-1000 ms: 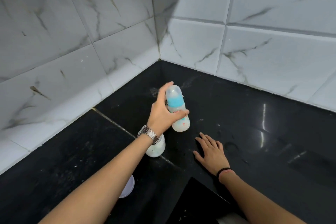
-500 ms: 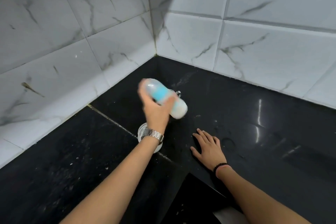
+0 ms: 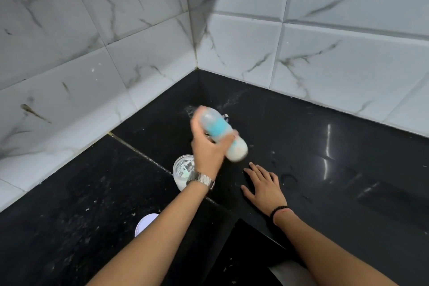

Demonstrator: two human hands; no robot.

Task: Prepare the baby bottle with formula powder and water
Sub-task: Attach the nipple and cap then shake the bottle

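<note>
My left hand (image 3: 209,148), with a metal watch on the wrist, is wrapped around a baby bottle (image 3: 232,146) and holds it tilted in the air above the black counter. The bottle has a clear cap, a blue collar and milky white liquid inside; it is blurred by motion. My right hand (image 3: 264,183) rests flat on the counter with its fingers spread, just below and right of the bottle. An open clear jar (image 3: 183,167) with white powder stands on the counter, partly behind my left wrist.
A white round lid (image 3: 145,223) lies on the counter under my left forearm. The black counter (image 3: 336,169) meets white marble-tiled walls (image 3: 139,42) in a corner at the back. A small metal object (image 3: 225,118) peeks out behind the bottle.
The bottle stood upright on the counter a second ago. My left hand has lifted it and tipped it sideways, and it is blurred. My right hand has stayed flat on the counter.
</note>
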